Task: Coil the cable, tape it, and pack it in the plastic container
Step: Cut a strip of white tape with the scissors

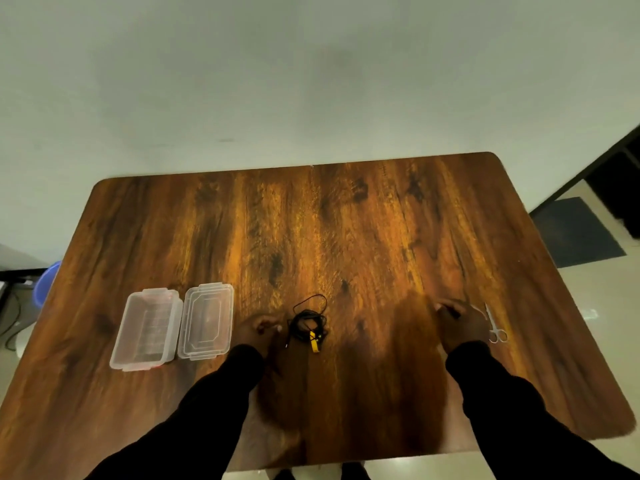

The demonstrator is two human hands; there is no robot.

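Heads up: your left hand sits empty just at 9 o'clock of the taped black cable coil, right hand looks empty too, so a sloppy grab could unravel it before the open plastic container.

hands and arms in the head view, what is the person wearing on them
Both arms are covered in long black sleeves that run down to the wrists. The sleeves look plain, with no visible markings or logos. The left hand and the right hand are bare, with no gloves. The picture is too blurred to tell whether there are rings or a watch.
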